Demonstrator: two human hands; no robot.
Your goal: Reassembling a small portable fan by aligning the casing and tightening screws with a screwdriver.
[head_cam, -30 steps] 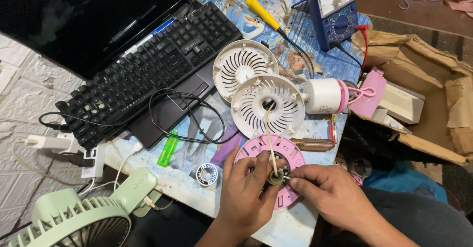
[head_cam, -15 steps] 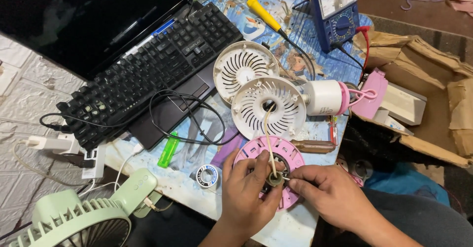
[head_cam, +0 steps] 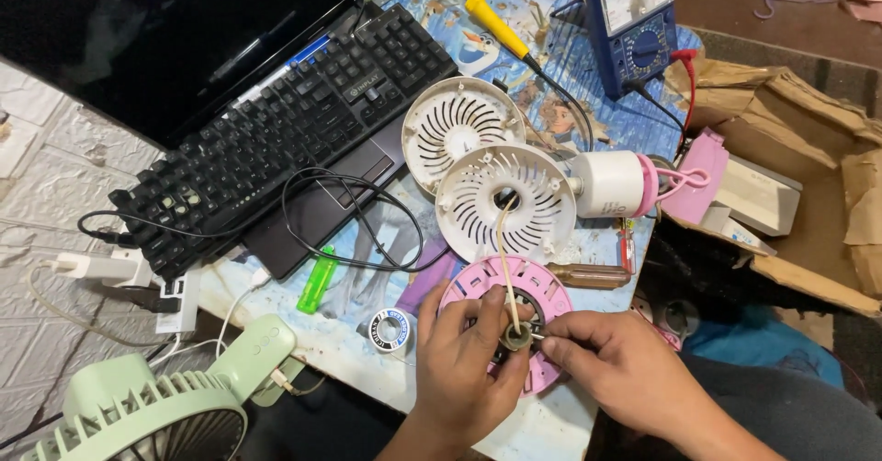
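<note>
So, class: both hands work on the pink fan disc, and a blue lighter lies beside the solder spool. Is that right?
Not quite. The head view shows the lighter is green, not blue. It does lie beside the solder spool, and the left hand and right hand work on the pink fan disc.

Head cam, looking steeply down, close on table (head_cam: 588, 112).

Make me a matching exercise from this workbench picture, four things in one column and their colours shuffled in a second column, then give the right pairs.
Things:
1. lighter
2. screwdriver handle
3. multimeter
4. round disc under the left hand and right hand

Colours:
A. blue
B. pink
C. green
D. yellow

Pairs: 1-C, 2-D, 3-A, 4-B
</note>
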